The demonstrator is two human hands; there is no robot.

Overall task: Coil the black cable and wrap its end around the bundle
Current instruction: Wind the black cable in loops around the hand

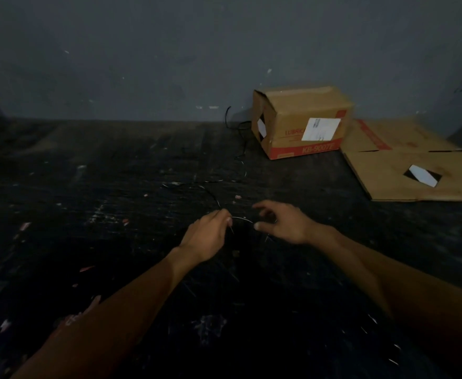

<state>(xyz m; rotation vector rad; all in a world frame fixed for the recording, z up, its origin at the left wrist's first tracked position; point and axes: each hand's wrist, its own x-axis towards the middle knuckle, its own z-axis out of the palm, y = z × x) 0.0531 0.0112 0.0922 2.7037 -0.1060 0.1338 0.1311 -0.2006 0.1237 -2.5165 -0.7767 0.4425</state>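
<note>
Big dark scuffed floor point(115, 214) takes up most of the shot, with a grey wall point(142, 64) behind it. Over by the wall there's a cardboard box point(303, 123) lying on its side, and right next to it a flattened sheet of cardboard point(415, 170). The black cable point(242, 218) is really hard to see against the floor, but you can pick it up near the box's left side, snaking down across the floor toward the hands, with a short arc of it glinting between them. Left hand point(208, 236) has its fingers curled and pinched on the cable. Right hand point(281, 224) is spread over the other end of that arc, fingers loosely bent and thumb near the wire; honestly can't tell if it's actually got hold of it or is just touching. Looks to me like the coiling is only getting started, since I can't make out any real bundle yet and most of the cable lies strung out. Next move probably needs the right hand to grab a fresh length and feed a loop into the left.
</note>
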